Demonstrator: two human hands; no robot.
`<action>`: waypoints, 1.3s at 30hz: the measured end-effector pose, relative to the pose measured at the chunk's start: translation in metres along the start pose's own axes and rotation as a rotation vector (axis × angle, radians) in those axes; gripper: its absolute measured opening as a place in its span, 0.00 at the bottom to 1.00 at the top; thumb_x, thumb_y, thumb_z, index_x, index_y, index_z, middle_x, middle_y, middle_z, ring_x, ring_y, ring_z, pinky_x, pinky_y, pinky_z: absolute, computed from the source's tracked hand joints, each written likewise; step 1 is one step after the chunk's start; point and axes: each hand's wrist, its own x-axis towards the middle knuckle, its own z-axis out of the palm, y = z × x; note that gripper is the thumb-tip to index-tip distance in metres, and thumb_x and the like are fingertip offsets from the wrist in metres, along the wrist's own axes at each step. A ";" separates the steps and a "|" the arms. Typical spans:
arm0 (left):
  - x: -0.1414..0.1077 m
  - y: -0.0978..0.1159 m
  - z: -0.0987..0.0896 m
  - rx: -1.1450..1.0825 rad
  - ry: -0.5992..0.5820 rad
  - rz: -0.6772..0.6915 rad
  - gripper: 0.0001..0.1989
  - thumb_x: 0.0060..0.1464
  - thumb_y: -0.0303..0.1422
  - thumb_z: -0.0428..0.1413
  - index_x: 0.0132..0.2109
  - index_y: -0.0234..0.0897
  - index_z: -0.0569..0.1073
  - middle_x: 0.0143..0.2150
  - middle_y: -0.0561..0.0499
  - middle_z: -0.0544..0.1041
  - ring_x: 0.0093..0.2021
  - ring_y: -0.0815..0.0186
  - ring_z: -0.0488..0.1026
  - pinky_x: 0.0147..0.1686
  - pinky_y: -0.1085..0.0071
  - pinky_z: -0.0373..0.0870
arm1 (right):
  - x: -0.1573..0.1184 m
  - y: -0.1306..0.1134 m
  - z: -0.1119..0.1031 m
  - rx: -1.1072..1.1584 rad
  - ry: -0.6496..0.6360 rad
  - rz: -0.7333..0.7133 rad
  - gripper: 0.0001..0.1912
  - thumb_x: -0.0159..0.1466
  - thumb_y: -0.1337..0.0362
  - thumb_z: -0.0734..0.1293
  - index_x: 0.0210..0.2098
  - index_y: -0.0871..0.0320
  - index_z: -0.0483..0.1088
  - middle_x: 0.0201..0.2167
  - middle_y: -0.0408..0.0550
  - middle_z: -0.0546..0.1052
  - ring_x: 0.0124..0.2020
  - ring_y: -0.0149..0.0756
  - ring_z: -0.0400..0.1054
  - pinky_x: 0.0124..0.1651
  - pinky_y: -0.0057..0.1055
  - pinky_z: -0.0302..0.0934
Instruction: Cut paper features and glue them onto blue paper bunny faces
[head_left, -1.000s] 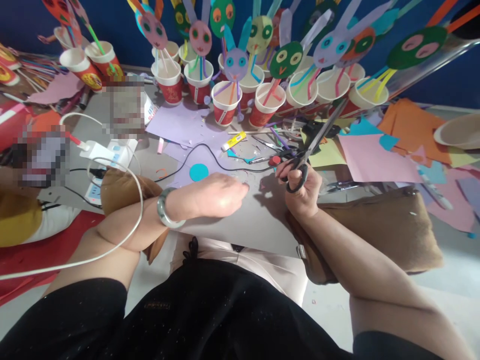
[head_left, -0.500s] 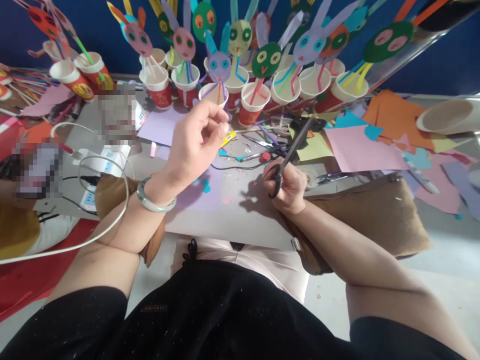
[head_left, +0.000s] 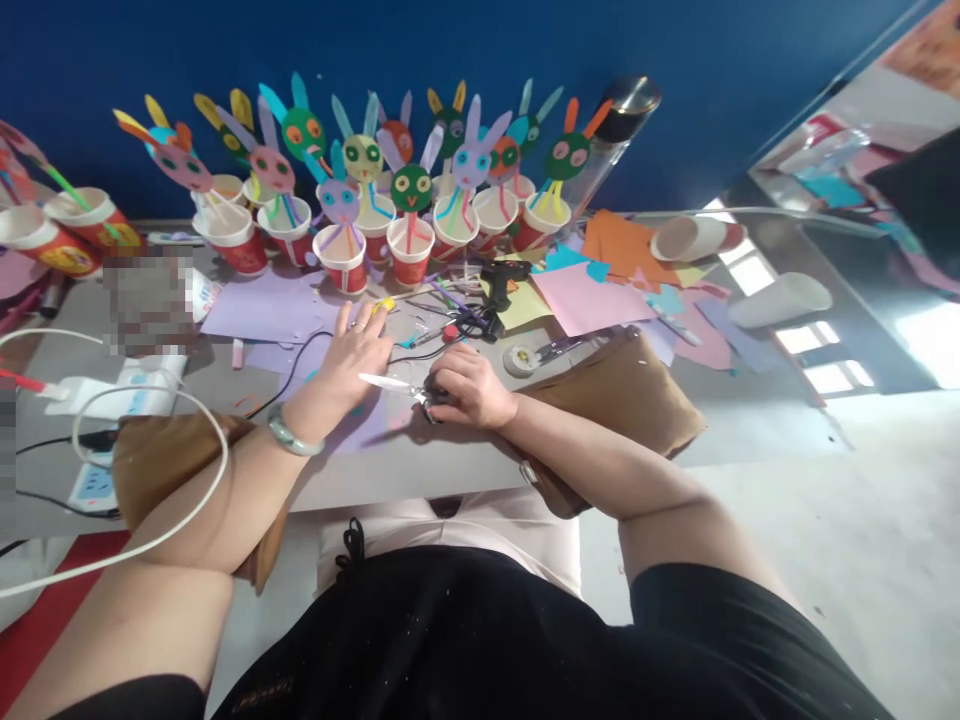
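My right hand is closed round the dark handles of a pair of scissors. Their silver blades point left, towards my other hand. Above the purple paper, my left hand reaches forward with its fingers spread. Its fingertips are close to a small yellow object; whether they touch it I cannot tell. A red round cap and a dark cable lie just beyond my right hand. Behind stand several paper cups bearing coloured rabbit faces on bent stems.
A black glue gun lies right of centre, beside a roll of tape. Pink paper and orange paper spread to the right. Brown cushions lie under both forearms. A white cable loops over my left forearm.
My left hand has come down to the table and its fingers have spread. The scissors in my right hand have swung from pointing up to pointing left. The view has shifted right.
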 end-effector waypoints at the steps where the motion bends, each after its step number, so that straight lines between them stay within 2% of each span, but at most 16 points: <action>1: 0.002 0.000 -0.002 0.006 0.007 0.002 0.17 0.64 0.26 0.45 0.43 0.35 0.80 0.70 0.38 0.67 0.73 0.47 0.56 0.72 0.43 0.46 | 0.001 0.000 -0.001 -0.028 0.004 0.015 0.19 0.71 0.46 0.62 0.32 0.55 0.67 0.34 0.52 0.76 0.36 0.41 0.67 0.45 0.42 0.62; 4: 0.007 0.000 -0.009 -0.015 -0.001 -0.003 0.17 0.64 0.26 0.45 0.43 0.34 0.80 0.64 0.37 0.73 0.70 0.47 0.61 0.70 0.46 0.51 | 0.008 0.003 -0.011 -0.158 0.042 0.162 0.09 0.67 0.57 0.66 0.34 0.54 0.67 0.39 0.53 0.77 0.42 0.45 0.69 0.51 0.47 0.62; 6: 0.010 -0.002 -0.013 -0.059 -0.005 -0.052 0.16 0.64 0.27 0.46 0.45 0.33 0.79 0.59 0.35 0.76 0.66 0.46 0.66 0.67 0.48 0.56 | 0.014 0.007 -0.027 -0.249 0.108 0.304 0.05 0.63 0.63 0.68 0.37 0.54 0.67 0.45 0.55 0.76 0.48 0.49 0.69 0.54 0.50 0.62; 10: 0.013 -0.007 -0.019 -0.187 0.076 -0.257 0.15 0.65 0.30 0.45 0.49 0.33 0.75 0.52 0.35 0.78 0.57 0.46 0.72 0.59 0.51 0.63 | 0.014 0.027 -0.078 -0.351 0.250 0.555 0.15 0.59 0.66 0.71 0.44 0.56 0.65 0.53 0.58 0.70 0.55 0.54 0.66 0.57 0.55 0.62; 14: 0.011 -0.010 -0.022 -0.192 0.154 -0.343 0.15 0.65 0.30 0.45 0.51 0.33 0.73 0.50 0.36 0.80 0.53 0.47 0.75 0.56 0.52 0.64 | -0.014 0.055 -0.119 -0.237 0.320 0.721 0.24 0.52 0.70 0.77 0.42 0.55 0.63 0.48 0.54 0.69 0.43 0.40 0.69 0.51 0.45 0.67; 17: 0.009 -0.008 -0.023 -0.132 0.101 -0.309 0.15 0.63 0.29 0.49 0.53 0.32 0.72 0.51 0.34 0.80 0.54 0.45 0.75 0.56 0.52 0.64 | -0.040 0.071 -0.135 -0.148 0.320 0.825 0.26 0.49 0.67 0.80 0.37 0.52 0.62 0.42 0.48 0.69 0.36 0.34 0.70 0.43 0.39 0.69; 20: 0.008 -0.005 -0.026 -0.103 -0.013 -0.280 0.16 0.63 0.25 0.47 0.55 0.31 0.72 0.48 0.34 0.81 0.52 0.45 0.77 0.55 0.52 0.64 | -0.061 0.083 -0.145 -0.116 0.384 0.872 0.24 0.53 0.58 0.80 0.34 0.50 0.61 0.35 0.45 0.71 0.33 0.37 0.72 0.36 0.39 0.67; 22: 0.007 -0.003 -0.028 -0.107 -0.071 -0.237 0.16 0.63 0.25 0.46 0.54 0.31 0.73 0.49 0.33 0.81 0.52 0.45 0.78 0.55 0.52 0.64 | -0.069 0.088 -0.150 -0.050 0.485 0.910 0.25 0.54 0.53 0.79 0.34 0.50 0.59 0.34 0.44 0.72 0.31 0.36 0.72 0.34 0.39 0.67; 24: 0.005 -0.002 -0.029 -0.095 -0.100 -0.192 0.16 0.63 0.25 0.45 0.52 0.31 0.74 0.52 0.32 0.80 0.53 0.45 0.77 0.54 0.53 0.65 | -0.073 0.087 -0.152 0.008 0.530 0.916 0.27 0.55 0.50 0.78 0.35 0.50 0.56 0.37 0.44 0.73 0.30 0.33 0.70 0.34 0.39 0.67; 26: 0.005 -0.002 -0.028 -0.065 -0.100 -0.161 0.18 0.64 0.25 0.44 0.52 0.32 0.75 0.52 0.32 0.79 0.53 0.46 0.77 0.53 0.54 0.66 | -0.072 0.081 -0.148 0.017 0.495 0.888 0.27 0.53 0.51 0.78 0.36 0.51 0.56 0.39 0.45 0.73 0.31 0.34 0.70 0.38 0.40 0.68; 28: 0.004 -0.002 -0.025 -0.036 -0.076 -0.149 0.19 0.63 0.25 0.43 0.52 0.34 0.75 0.51 0.33 0.80 0.52 0.47 0.78 0.52 0.54 0.67 | -0.066 0.071 -0.140 -0.027 0.388 0.852 0.26 0.49 0.58 0.79 0.38 0.53 0.60 0.39 0.46 0.74 0.38 0.39 0.71 0.45 0.44 0.69; 29: 0.004 -0.003 -0.023 -0.025 -0.061 -0.146 0.19 0.63 0.25 0.43 0.51 0.34 0.75 0.50 0.33 0.80 0.51 0.47 0.78 0.51 0.54 0.67 | -0.062 0.066 -0.135 -0.057 0.311 0.830 0.25 0.47 0.63 0.78 0.37 0.53 0.62 0.41 0.49 0.74 0.42 0.42 0.70 0.48 0.45 0.68; 31: 0.004 -0.005 -0.018 -0.014 -0.041 -0.128 0.18 0.62 0.26 0.43 0.50 0.35 0.75 0.49 0.34 0.81 0.49 0.47 0.78 0.49 0.54 0.68 | -0.050 0.057 -0.124 -0.224 0.027 0.782 0.21 0.50 0.69 0.74 0.40 0.54 0.63 0.49 0.55 0.72 0.50 0.48 0.68 0.55 0.48 0.66; 33: 0.004 -0.006 -0.015 -0.018 -0.013 -0.112 0.17 0.62 0.27 0.44 0.50 0.36 0.76 0.48 0.33 0.81 0.49 0.46 0.78 0.49 0.53 0.69 | -0.036 0.051 -0.116 -0.357 -0.145 0.772 0.21 0.52 0.71 0.71 0.43 0.55 0.63 0.53 0.58 0.70 0.55 0.51 0.65 0.59 0.49 0.64; 36: 0.004 -0.006 -0.014 -0.028 -0.001 -0.115 0.15 0.61 0.29 0.46 0.48 0.35 0.76 0.48 0.33 0.81 0.49 0.45 0.78 0.49 0.52 0.69 | -0.020 0.048 -0.110 -0.485 -0.274 0.741 0.21 0.54 0.70 0.72 0.46 0.57 0.64 0.54 0.59 0.70 0.58 0.53 0.63 0.65 0.51 0.58; 39: 0.004 -0.004 -0.015 -0.034 -0.022 -0.131 0.14 0.60 0.31 0.47 0.47 0.35 0.76 0.48 0.33 0.81 0.49 0.45 0.78 0.50 0.51 0.69 | -0.013 0.048 -0.111 -0.637 -0.298 0.794 0.22 0.55 0.71 0.72 0.47 0.61 0.65 0.53 0.62 0.71 0.56 0.55 0.65 0.69 0.56 0.51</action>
